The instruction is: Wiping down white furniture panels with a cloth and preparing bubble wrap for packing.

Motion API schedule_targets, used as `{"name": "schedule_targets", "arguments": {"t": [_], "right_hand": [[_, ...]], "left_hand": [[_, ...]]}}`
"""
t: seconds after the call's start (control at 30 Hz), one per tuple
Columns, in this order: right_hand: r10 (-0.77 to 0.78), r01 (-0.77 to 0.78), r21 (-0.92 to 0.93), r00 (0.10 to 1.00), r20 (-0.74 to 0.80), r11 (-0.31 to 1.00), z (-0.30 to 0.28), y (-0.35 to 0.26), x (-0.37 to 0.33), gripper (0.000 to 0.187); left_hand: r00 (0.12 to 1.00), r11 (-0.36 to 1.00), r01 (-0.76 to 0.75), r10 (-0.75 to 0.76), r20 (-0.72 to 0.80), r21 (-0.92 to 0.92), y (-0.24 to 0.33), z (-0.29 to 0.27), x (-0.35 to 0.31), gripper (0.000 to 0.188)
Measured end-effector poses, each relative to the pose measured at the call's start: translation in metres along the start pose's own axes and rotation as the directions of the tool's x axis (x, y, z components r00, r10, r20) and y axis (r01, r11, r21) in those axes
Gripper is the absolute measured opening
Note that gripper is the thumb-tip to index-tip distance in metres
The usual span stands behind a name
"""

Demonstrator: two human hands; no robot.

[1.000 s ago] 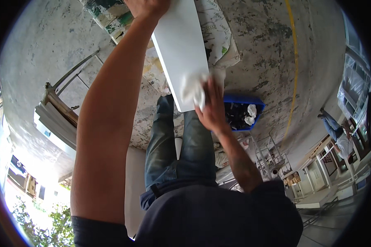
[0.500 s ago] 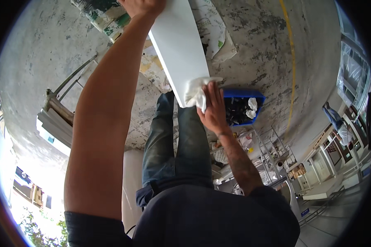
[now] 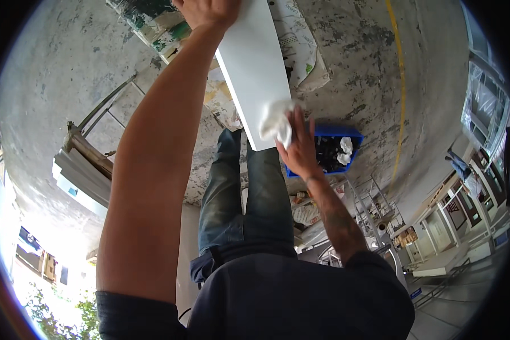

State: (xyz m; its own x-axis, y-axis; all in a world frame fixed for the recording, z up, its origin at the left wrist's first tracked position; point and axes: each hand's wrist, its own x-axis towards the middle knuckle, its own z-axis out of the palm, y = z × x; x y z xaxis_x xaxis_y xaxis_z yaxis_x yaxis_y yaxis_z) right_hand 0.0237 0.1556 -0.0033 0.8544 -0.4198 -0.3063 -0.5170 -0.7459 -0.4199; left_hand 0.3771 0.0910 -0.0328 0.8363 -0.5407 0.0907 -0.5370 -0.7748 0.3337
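A long white panel (image 3: 255,73) stretches from the top edge of the view down to just above my knees. My left hand (image 3: 212,11) rests at its far left edge; the fingers run out of the picture, so their grip is hidden. Near the panel's close end, my right hand (image 3: 300,150) holds a crumpled white cloth (image 3: 275,122) against the white surface. The cloth and fingertips are slightly blurred.
Right of the panel, a blue bin (image 3: 354,136) holds small black pieces and crumpled white scraps. Worn cardboard (image 3: 309,56) lies under the panel on the stained concrete floor. Metal racks (image 3: 374,207) stand at right, and a frame with pale boards (image 3: 82,175) at left. Another person (image 3: 464,170) is far right.
My right hand and the cloth have shifted slightly to the right. The view has moved a little, so the panel and my left hand appear farther right.
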Motion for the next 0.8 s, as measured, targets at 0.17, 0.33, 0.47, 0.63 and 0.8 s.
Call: {"name": "schedule_targets", "arguments": {"t": [0.17,0.33,0.47,0.63,0.8], "right_hand": [[-0.190,0.148,-0.137,0.905,-0.380,0.979,-0.050,-0.008,0.191,0.064],[-0.056,0.060,0.028,0.989,-0.137,0.998,-0.017,-0.011,0.073,0.069],[0.015,-0.016,0.034,1.000,0.014,0.999,-0.002,-0.008,-0.029,0.075],[0.070,-0.072,-0.010,0.990,-0.124,0.997,-0.011,-0.028,0.063,0.075],[0.110,-0.121,0.124,0.989,0.097,0.985,0.028,-0.062,-0.042,0.082]], "left_hand": [[1.000,0.999,0.020,-0.020,0.019,-0.042,0.008,0.000,0.001,0.062],[0.999,0.998,0.037,-0.036,0.017,-0.041,0.000,-0.006,0.002,0.062],[0.999,0.999,0.028,-0.027,0.041,-0.033,0.004,-0.003,0.000,0.061],[0.997,1.000,-0.026,0.026,-0.067,0.002,-0.001,0.010,0.006,0.061],[0.999,1.000,-0.008,0.008,-0.038,-0.006,-0.006,0.015,-0.004,0.061]]}}
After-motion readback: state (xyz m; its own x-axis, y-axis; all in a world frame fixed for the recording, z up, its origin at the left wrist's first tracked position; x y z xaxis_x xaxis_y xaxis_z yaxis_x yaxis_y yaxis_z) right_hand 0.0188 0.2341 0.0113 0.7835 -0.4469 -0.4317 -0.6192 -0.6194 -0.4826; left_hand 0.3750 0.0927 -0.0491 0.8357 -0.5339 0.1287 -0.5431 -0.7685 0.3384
